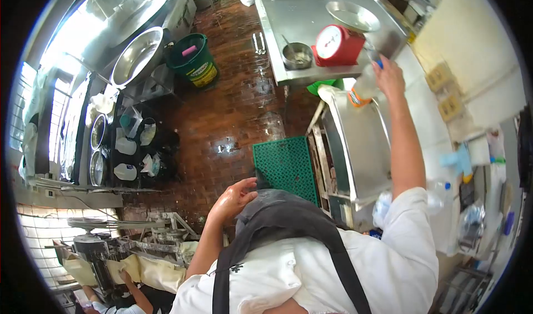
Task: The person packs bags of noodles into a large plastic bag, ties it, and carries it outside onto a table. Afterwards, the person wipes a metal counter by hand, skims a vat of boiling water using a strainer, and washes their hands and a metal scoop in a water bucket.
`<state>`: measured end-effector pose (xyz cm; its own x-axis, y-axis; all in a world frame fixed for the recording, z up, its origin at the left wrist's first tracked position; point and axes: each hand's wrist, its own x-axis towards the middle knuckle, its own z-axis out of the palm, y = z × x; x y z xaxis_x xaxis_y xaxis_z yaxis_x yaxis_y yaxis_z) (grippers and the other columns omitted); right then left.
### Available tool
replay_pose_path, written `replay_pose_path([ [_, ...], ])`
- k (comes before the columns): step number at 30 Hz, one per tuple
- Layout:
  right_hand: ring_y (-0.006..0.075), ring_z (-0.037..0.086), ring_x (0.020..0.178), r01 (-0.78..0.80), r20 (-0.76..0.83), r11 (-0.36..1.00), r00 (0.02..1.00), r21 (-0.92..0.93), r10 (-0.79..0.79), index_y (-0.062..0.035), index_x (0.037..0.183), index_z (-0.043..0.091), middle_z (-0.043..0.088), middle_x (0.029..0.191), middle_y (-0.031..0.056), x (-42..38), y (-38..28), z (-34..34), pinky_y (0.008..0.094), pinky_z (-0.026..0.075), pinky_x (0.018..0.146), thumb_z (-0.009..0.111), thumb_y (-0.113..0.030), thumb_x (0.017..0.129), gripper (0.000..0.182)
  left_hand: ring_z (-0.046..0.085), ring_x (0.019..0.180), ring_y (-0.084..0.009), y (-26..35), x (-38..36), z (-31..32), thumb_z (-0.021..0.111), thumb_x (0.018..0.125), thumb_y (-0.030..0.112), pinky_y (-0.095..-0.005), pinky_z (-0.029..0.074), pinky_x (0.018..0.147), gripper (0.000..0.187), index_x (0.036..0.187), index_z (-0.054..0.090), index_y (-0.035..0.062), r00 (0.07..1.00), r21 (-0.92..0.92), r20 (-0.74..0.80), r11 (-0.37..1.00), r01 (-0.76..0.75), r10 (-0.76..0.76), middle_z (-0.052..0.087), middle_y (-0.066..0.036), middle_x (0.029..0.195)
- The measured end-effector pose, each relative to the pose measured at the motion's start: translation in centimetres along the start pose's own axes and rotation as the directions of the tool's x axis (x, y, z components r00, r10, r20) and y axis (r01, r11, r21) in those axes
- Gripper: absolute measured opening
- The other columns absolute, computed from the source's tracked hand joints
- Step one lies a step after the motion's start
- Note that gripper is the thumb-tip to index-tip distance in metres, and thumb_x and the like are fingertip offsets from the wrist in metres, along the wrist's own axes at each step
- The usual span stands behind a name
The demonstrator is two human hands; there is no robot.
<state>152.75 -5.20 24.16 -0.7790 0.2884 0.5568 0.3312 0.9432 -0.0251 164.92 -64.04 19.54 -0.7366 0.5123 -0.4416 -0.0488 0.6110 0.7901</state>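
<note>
My right hand (390,76) reaches far out to the right, its fingers closed around the blue-capped top of a clear plastic bottle (366,83). The bottle has an orange label and is tilted beside the steel table's near corner, above a metal-topped cart (363,142). Just left of the bottle stands a red dial scale (345,56) with a white face. A small metal pot (297,56) with a utensil in it sits next to the scale. Near my waist, my left hand (233,199) hangs in the air with loosely bent, parted fingers, holding nothing.
A steel table (291,14) carries a round metal pan (353,16). A green bucket (192,64) stands on the wet brick floor, and a green mat (284,167) lies before me. Another person's arm (136,294) works at a machine, lower left.
</note>
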Motion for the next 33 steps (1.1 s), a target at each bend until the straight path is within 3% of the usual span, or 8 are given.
replay_pose_path([
  [8, 0.0365, 0.063, 0.066, -0.295, 0.134, 0.937, 0.953, 0.189, 0.273, -0.0087, 0.092, 0.065, 0.065, 0.074, 0.0167, 0.8, -1.9, 1.3, 0.0443, 0.049, 0.061, 0.068, -0.027, 0.092, 0.019, 0.068, 0.108, -0.0268, -2.4, 16.5, -20.3, 0.069, 0.094, 0.023, -0.0386, 0.053, 0.094, 0.053, 0.141, 0.053, 0.0063, 0.992, 0.118, -0.088, 0.988, 0.097, -0.087, 0.067, -0.013, 0.129],
  [13, 0.0320, 0.060, 0.066, -0.035, 0.125, 0.985, 0.992, 0.171, 0.013, -0.0043, 0.085, 0.063, 0.062, 0.075, 0.0163, 6.5, -12.7, -1.7, 0.0387, 0.049, 0.063, 0.074, -0.010, 0.080, 0.013, 0.066, 0.114, -0.0317, 1.6, 30.6, -32.2, 0.068, 0.094, 0.029, -0.0407, 0.052, 0.096, 0.054, 0.140, 0.053, 0.0059, 0.984, 0.078, 0.097, 0.985, -0.157, 0.149, 0.065, -0.019, 0.129],
  [15, 0.0265, 0.056, 0.064, -0.130, 0.147, 0.955, 0.985, 0.267, 0.093, -0.0025, 0.084, 0.061, 0.060, 0.075, 0.0129, 10.8, -15.4, -2.5, 0.0367, 0.047, 0.062, 0.072, -0.005, 0.078, 0.013, 0.064, 0.116, -0.0343, 5.1, 37.3, -35.3, 0.067, 0.095, 0.030, -0.0416, 0.050, 0.098, 0.054, 0.140, 0.053, 0.0043, 0.941, 0.179, 0.216, 0.937, -0.301, 0.262, 0.064, -0.021, 0.130],
  [17, 0.0231, 0.054, 0.069, -0.273, 0.225, 0.892, 0.953, 0.361, 0.201, -0.0029, 0.083, 0.060, 0.058, 0.077, 0.0097, 15.1, -16.5, -3.4, 0.0357, 0.046, 0.065, 0.072, -0.010, 0.079, 0.014, 0.063, 0.117, -0.0366, 7.8, 43.3, -37.0, 0.066, 0.095, 0.031, -0.0429, 0.048, 0.101, 0.054, 0.140, 0.053, 0.0028, 0.872, 0.197, 0.311, 0.872, -0.449, 0.378, 0.062, -0.022, 0.131],
  [21, 0.0205, 0.046, 0.072, -0.049, -0.021, 0.629, 0.994, 0.776, 0.104, -0.0062, 0.076, 0.055, 0.047, 0.074, 0.0053, 23.3, -17.4, -1.1, 0.0330, 0.035, 0.064, 0.075, -0.030, 0.081, 0.032, 0.062, 0.116, -0.0378, 12.9, 53.0, -41.0, 0.066, 0.094, 0.031, -0.0447, 0.048, 0.100, 0.056, 0.139, 0.053, 0.0017, 0.802, 0.159, 0.379, 0.821, -0.548, 0.461, 0.061, -0.023, 0.131],
  [25, 0.0164, 0.038, 0.068, 0.217, -0.248, 0.180, 0.953, 0.959, 0.172, -0.0081, 0.074, 0.050, 0.039, 0.072, 0.0012, 35.3, -23.8, 7.0, 0.0312, 0.025, 0.059, 0.077, -0.037, 0.079, 0.039, 0.063, 0.114, -0.0371, 13.5, 61.6, -47.1, 0.067, 0.094, 0.030, -0.0449, 0.049, 0.099, 0.054, 0.139, 0.054, 0.0034, 0.843, 0.197, 0.331, 0.842, -0.502, 0.424, 0.063, -0.021, 0.130],
  [30, 0.0177, 0.037, 0.052, 0.551, -0.519, 0.362, 0.833, 0.752, -0.190, -0.0067, 0.072, 0.057, 0.044, 0.062, 0.0038, 52.6, -32.1, 17.8, 0.0320, 0.026, 0.049, 0.078, -0.029, 0.073, 0.030, 0.066, 0.112, -0.0340, 11.1, 67.6, -58.0, 0.069, 0.093, 0.029, -0.0419, 0.051, 0.096, 0.052, 0.138, 0.056, 0.0056, 0.976, 0.156, 0.161, 0.973, -0.170, 0.145, 0.068, -0.018, 0.123],
  [33, 0.0200, 0.039, 0.048, 0.502, -0.376, 0.486, 0.863, 0.716, -0.337, -0.0058, 0.072, 0.060, 0.048, 0.058, 0.0045, 61.4, -38.6, 22.5, 0.0324, 0.029, 0.046, 0.074, -0.016, 0.063, 0.020, 0.068, 0.109, -0.0315, 6.6, 71.7, -63.6, 0.069, 0.092, 0.029, -0.0407, 0.053, 0.094, 0.053, 0.138, 0.056, 0.0057, 0.997, 0.117, 0.061, 0.992, -0.044, 0.037, 0.069, -0.018, 0.123],
])
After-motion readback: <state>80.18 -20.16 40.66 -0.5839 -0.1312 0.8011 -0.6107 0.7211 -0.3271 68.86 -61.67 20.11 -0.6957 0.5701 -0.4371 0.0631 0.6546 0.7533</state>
